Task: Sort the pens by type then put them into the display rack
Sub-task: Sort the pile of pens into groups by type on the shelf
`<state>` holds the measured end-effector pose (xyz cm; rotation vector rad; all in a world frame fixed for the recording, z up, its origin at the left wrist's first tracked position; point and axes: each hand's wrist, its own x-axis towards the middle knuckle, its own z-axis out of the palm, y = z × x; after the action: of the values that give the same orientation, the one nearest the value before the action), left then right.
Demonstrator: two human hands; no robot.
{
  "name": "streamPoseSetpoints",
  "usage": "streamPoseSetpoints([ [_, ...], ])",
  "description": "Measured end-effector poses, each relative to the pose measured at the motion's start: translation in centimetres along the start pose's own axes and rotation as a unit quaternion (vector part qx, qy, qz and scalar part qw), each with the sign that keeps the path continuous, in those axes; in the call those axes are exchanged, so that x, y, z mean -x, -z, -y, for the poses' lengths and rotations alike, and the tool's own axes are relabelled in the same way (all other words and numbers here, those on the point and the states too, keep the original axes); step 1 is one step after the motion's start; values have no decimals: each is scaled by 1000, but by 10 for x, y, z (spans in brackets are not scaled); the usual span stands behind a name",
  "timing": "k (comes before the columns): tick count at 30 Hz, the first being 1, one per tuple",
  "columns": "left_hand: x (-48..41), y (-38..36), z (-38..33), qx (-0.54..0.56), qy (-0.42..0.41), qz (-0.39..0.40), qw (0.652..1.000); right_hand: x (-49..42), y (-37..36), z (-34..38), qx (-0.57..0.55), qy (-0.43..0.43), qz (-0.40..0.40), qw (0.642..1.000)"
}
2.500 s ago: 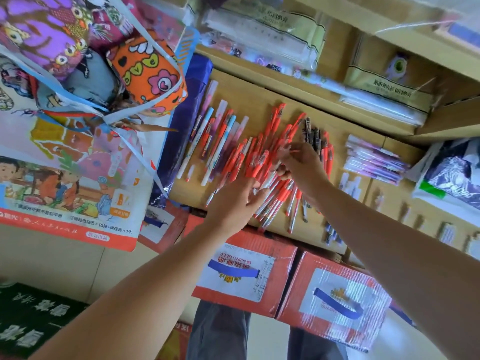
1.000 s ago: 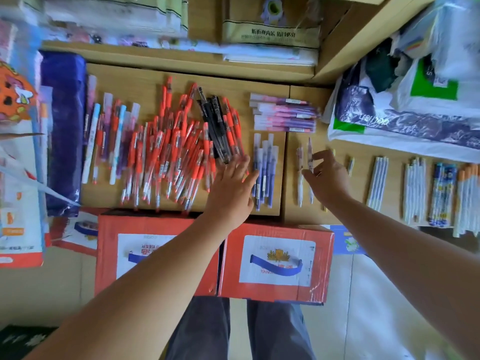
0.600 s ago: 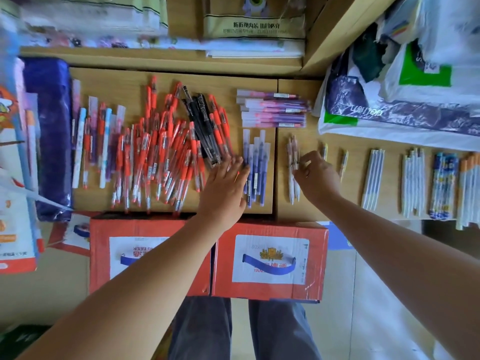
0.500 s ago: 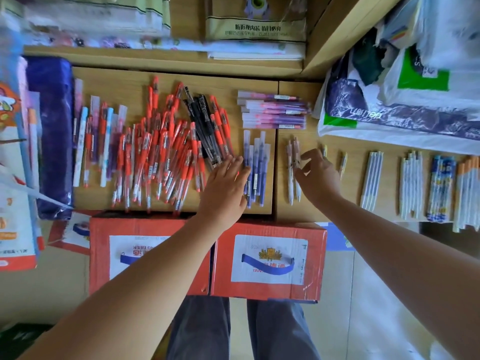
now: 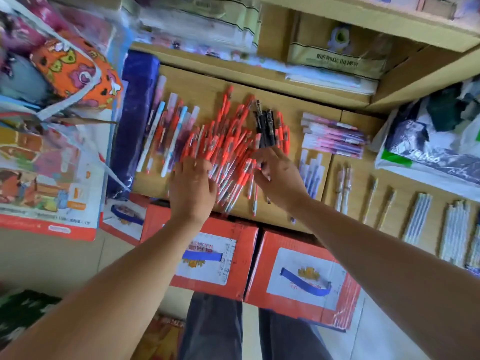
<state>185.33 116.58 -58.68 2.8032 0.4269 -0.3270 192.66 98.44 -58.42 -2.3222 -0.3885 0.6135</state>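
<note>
The red pens (image 5: 228,152) lie heaped, pointing away from me, with the black pens (image 5: 265,126) on the heap's far right. My left hand (image 5: 192,183) rests flat on its near left. My right hand (image 5: 278,172), fingers spread, is nearer the black ones.

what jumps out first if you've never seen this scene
A big heap of red pens fills the middle of the wooden board, with the left hand and right hand over its near edge. A small bunch of black pens stands out at the heap's right, and two red cartons sit below the board.
</note>
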Motion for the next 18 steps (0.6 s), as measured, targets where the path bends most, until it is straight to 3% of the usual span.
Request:
streamPoseSetpoints([
  [7,8,-2,57,38,71,17,997,-33,-39,45,112,83,95,986],
  [11,9,-6,72,78,76,40,993,-47,-53,54,267,129,184,937],
  [18,4,-10,78,80,93,44,992,-51,-48,40,257,150,131,946],
])
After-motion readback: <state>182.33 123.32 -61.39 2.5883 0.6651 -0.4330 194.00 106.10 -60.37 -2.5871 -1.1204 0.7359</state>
